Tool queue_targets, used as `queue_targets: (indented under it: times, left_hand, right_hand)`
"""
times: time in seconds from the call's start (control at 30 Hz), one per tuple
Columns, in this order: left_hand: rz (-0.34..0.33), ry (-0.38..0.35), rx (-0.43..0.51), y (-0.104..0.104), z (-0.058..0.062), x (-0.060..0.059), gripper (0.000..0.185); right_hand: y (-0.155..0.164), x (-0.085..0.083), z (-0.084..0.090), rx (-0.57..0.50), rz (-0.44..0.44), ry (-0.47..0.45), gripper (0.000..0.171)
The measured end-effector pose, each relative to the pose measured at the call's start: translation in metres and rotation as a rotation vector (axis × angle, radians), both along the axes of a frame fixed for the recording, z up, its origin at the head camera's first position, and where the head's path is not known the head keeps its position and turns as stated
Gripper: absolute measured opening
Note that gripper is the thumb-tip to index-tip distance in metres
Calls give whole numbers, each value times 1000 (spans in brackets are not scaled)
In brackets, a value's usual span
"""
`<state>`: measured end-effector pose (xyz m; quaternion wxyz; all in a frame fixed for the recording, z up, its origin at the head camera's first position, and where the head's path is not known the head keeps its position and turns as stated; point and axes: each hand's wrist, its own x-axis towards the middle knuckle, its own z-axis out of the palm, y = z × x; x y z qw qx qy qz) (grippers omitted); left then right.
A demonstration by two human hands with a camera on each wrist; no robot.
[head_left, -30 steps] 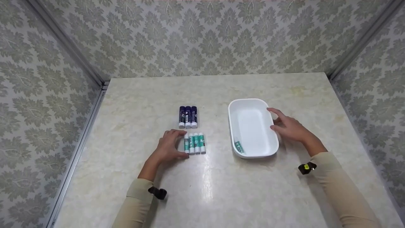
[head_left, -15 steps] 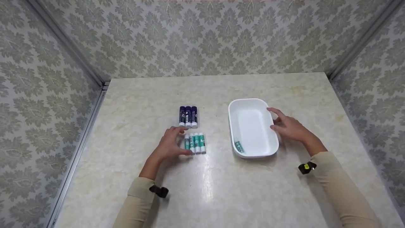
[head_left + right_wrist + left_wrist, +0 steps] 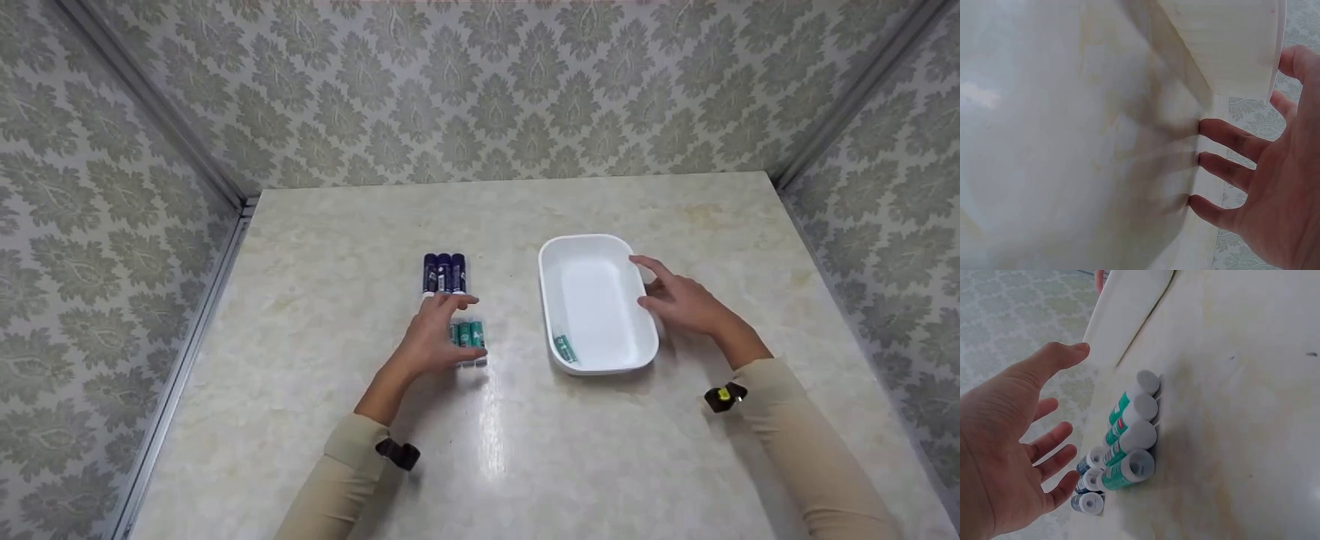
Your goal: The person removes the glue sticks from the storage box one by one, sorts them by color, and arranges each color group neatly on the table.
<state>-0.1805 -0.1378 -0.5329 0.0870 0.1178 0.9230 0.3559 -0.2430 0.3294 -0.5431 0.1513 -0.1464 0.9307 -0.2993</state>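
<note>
The left hand hovered with fingers spread over the green glue sticks on the table, blue ones just behind. The right hand rested, fingers loosely spread, against the white tub.

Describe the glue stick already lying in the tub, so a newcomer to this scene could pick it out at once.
On the marble table stands a white tub, steadied by the right hand. Inside, in its near-left corner, lies one green-and-white glue stick. It is the only stick in the tub.
</note>
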Motion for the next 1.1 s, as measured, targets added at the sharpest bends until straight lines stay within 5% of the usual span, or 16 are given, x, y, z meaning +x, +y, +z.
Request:
queue_targets:
  times: [0.43,1.1]
  left_hand:
    - [-107,50,50,43,8,-5,78]
    - [-235,23,72,122,29,-3,68]
  right_hand:
    - [-1,0,-2,-5,2,4,76]
    - [0,2,-2,-26,13,42,74]
